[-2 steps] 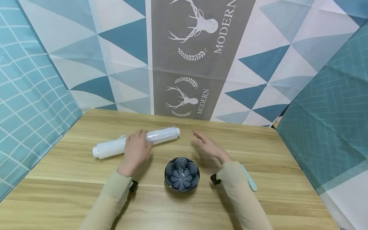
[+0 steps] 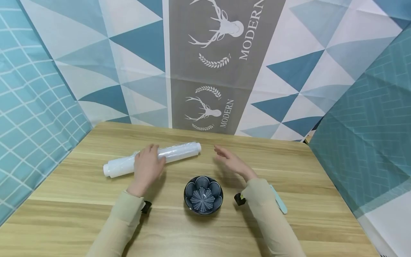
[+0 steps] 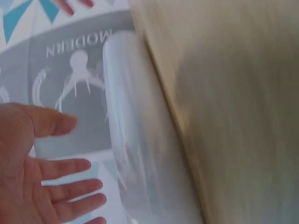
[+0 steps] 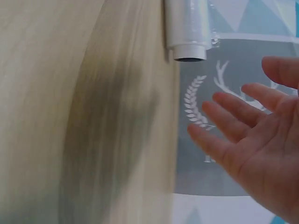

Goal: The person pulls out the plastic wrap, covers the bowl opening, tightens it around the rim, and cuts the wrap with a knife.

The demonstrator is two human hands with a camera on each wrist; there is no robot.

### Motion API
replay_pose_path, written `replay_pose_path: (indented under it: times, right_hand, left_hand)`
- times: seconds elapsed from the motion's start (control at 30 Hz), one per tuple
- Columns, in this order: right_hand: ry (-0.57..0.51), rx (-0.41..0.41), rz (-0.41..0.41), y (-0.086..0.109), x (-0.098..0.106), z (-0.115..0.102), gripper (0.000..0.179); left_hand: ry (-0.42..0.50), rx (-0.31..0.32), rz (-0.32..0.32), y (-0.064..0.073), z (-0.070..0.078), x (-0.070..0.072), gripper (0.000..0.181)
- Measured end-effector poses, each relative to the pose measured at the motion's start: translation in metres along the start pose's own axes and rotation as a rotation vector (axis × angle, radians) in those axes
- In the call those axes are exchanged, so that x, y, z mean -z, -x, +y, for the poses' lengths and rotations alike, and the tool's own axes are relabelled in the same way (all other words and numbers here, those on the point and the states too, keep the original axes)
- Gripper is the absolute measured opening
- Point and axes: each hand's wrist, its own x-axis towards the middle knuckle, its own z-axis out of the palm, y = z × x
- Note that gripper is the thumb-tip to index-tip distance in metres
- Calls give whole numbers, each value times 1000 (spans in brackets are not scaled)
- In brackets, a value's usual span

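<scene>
A white roll of plastic wrap [image 2: 179, 151] lies slantwise across the back of the wooden table. My left hand [image 2: 147, 169] is over the roll's middle in the head view. In the left wrist view that hand's fingers [image 3: 74, 191] are spread and relaxed, apart from the roll [image 3: 140, 130], with nothing in the palm. My right hand [image 2: 233, 162] hovers to the right of the roll's end, its fingers [image 4: 233, 112] loosely extended and holding nothing. Between the forearms stands a dark blue bowl [image 2: 189, 185] with a star-shaped, ridged dark piece [image 2: 203, 200] inside.
A light blue, flat stick-like tool [image 2: 280, 202] lies on the table [image 2: 179, 235], partly behind the right sleeve. Patterned fabric walls [image 2: 205, 64] close off the back and both sides. Each wrist wears a small black camera.
My left hand has shifted slightly left and back toward me over the roll. The right hand has barely moved; the roll and bowl stay in place.
</scene>
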Motion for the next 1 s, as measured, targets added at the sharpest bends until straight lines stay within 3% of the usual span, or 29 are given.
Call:
replay_pose_path:
  times: [0.07,0.23,0.33,0.43,0.57,0.7,0.83,0.9,1.0]
  right_hand:
    - [-48,6,-3,-7,-2,3,50]
    - [-35,-4,51,-21,-7,9,47]
    - [-97,-6,55,-27,-12,10,49]
    - [-190,6,5,-32,-17,13,51]
    - [-222,30,-56,-39,-20,15,52]
    - [-221,33,-54,-43,-25,17,52]
    - [-219,53,-74,-47,-27,17,52]
    - [-218,72,-93,-49,-29,16,52]
    - [-221,87,-113,-50,-31,9,52]
  left_hand:
    - [14,37,44,0,-8,6,48]
    - [9,86,115,0,-29,20,48]
    - [-2,98,117,1,-41,29,50]
    - [8,118,101,2,-52,38,50]
    - [15,211,64,2,-64,50,51]
    - [-37,306,-42,7,-78,58,52]
    - [-55,370,-212,13,-90,65,54]
    - [-47,389,-294,14,-95,70,56]
    - [-56,364,-380,15,-99,74,58]
